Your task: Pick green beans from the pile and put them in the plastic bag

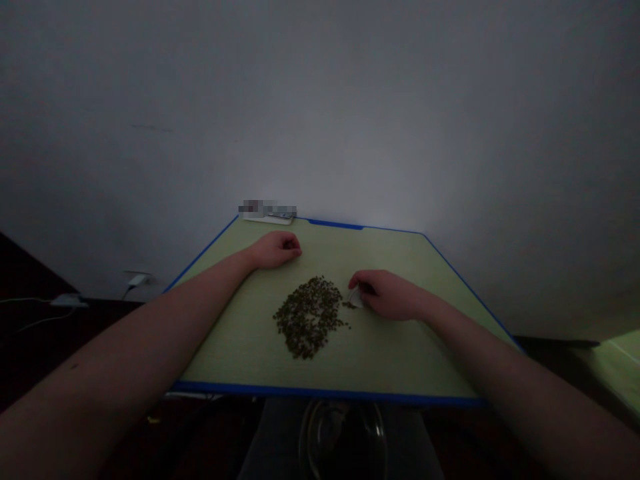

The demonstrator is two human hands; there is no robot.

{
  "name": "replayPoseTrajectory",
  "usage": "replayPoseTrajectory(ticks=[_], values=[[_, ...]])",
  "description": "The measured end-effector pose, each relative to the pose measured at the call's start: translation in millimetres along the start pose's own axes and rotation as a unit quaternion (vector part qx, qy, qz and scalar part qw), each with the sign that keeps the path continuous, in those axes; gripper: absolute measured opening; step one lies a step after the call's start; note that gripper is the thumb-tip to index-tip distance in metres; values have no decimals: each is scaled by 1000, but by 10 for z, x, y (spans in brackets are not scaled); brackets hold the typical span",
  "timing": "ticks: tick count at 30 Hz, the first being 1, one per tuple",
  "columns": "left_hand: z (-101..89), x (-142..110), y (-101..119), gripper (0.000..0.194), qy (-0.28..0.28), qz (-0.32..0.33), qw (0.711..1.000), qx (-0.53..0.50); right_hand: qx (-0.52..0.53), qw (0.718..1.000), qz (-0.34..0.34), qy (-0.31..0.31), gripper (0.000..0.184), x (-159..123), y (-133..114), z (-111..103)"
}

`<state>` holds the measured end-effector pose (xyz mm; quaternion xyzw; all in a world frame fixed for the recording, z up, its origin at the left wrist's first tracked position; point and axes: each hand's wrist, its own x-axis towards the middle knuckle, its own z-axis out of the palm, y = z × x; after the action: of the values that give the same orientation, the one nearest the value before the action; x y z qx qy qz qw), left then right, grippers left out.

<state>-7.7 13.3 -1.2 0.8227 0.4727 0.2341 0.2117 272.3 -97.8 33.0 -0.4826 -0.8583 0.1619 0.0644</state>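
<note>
A pile of small dark green beans lies spread in the middle of a light green table with a blue edge. My left hand rests on the table behind the pile, curled in a loose fist; I cannot make out anything in it. My right hand sits just right of the pile, fingers closed on a small white spoon-like object whose tip touches the beans at the pile's right edge.
A flat white object lies at the table's far edge against the pale wall. A clear glass bowl sits below the near table edge, on my lap. A plug and cables are on the dark floor at left.
</note>
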Motion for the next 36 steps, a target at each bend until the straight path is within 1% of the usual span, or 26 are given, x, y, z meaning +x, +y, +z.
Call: replayPoseTrajectory(ticks=[4,7,10,16,22,29,36], values=[[-1,4,13,23,-2,-3,1000,-2,14,1000,6,20,32,-115,12,41],[8,12,-7,24,-3,0,1000,-8,6,998,22,55,32,-145,32,55],[21,22,-38,24,-3,1,1000,-19,0,998,19,63,32,-148,34,64],[24,27,-46,23,-1,-1,1000,-22,4,999,-5,42,32,-181,-32,72],[8,17,-22,24,-2,-1,1000,-12,13,1000,16,20,30,-244,-71,54],[14,16,-35,26,-4,3,1000,-18,24,998,58,-6,29,-285,-25,-17],[1,7,2,24,-4,-1,1000,-10,28,998,47,-29,28,-308,-16,-38]])
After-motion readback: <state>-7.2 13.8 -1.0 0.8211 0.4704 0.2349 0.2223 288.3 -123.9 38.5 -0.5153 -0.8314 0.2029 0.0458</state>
